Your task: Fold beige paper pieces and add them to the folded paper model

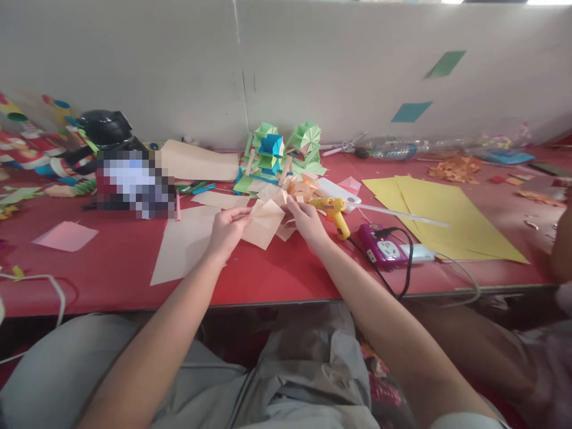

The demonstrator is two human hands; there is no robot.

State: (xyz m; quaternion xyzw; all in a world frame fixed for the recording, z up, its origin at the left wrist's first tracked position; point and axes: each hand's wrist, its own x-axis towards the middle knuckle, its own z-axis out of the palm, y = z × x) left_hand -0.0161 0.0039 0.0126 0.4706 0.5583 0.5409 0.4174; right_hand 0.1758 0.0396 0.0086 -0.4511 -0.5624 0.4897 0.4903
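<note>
Between my hands is a square of pale peach paper [264, 225], over the red table [272, 280]. My left hand [229, 231] pinches its left corner between thumb and fingers. At the paper's upper right, my right hand [306, 221] has its fingers closed around something I cannot make out. Just behind lie folded orange paper pieces [304, 186]. A yellow glue gun [335, 215] with a long clear glue stick rests right of my right hand. Green and blue folded paper shapes [271, 149] stand farther back.
A purple power strip [386, 247] with cables sits front right, beside large yellow sheets [440, 217]. Beige sheets [185, 238] lie at left, near a black object [107, 128]. A plastic bottle [393, 149] lies by the wall. Another person's arm [562, 244] shows at far right.
</note>
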